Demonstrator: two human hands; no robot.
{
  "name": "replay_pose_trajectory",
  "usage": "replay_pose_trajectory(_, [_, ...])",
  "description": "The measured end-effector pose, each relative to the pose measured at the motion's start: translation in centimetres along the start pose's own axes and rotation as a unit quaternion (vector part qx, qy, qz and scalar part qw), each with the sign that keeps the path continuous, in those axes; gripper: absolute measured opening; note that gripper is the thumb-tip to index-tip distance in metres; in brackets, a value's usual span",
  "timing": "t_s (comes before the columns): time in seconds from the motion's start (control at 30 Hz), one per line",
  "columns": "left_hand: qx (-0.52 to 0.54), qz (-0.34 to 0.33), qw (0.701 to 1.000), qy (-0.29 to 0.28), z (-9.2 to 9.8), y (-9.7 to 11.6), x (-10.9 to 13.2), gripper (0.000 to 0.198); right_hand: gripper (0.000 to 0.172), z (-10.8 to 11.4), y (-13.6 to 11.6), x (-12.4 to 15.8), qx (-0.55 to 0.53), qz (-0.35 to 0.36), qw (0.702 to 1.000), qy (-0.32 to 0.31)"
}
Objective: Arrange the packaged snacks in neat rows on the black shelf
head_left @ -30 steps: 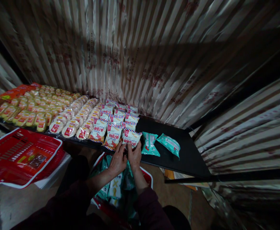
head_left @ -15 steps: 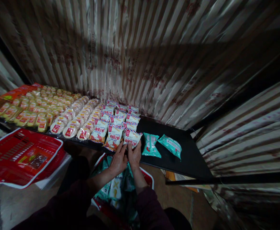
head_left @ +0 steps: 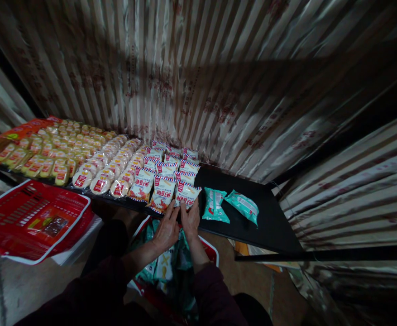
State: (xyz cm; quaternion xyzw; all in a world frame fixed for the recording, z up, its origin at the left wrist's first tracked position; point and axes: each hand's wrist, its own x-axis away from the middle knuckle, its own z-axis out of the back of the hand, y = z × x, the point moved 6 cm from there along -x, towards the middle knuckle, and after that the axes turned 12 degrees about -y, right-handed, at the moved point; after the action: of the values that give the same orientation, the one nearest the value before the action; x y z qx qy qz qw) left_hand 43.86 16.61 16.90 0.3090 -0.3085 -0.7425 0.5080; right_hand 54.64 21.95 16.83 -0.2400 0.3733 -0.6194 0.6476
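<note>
Both hands meet at a white and red snack bag [head_left: 186,192] in the front right of a block of matching bags on the black shelf. Its lower left corner is in the fingers of my left hand [head_left: 167,228]; my right hand [head_left: 190,222] grips the lower right side, and the fingertips are partly hidden. Another snack bag [head_left: 162,192] leans just left of it. To the right, a teal snack bag [head_left: 214,204] and a second, tilted teal bag [head_left: 243,206] lie on the shelf. Below my hands, a red basket [head_left: 215,255] holds several teal bags.
Rows of wrapped round crackers [head_left: 101,181] and small yellow wrapped cakes [head_left: 45,168] fill the left of the black shelf [head_left: 269,233]. An orange package [head_left: 1,141] lies at the far left. Another red basket [head_left: 11,206] stands below. A striped curtain [head_left: 171,90] hangs behind.
My hands stay at the same snack bag, with only a slight shift of the fingers. The camera view has moved a little; the bags on the shelf keep their places.
</note>
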Motion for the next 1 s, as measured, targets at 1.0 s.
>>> replay_pose_trajectory(1.0, [0.025,0.025,0.999,0.019,-0.5,-0.3,-0.3,0.060,0.063,0.6,0.7,-1.6,-0.063,-0.058,0.996,-0.021])
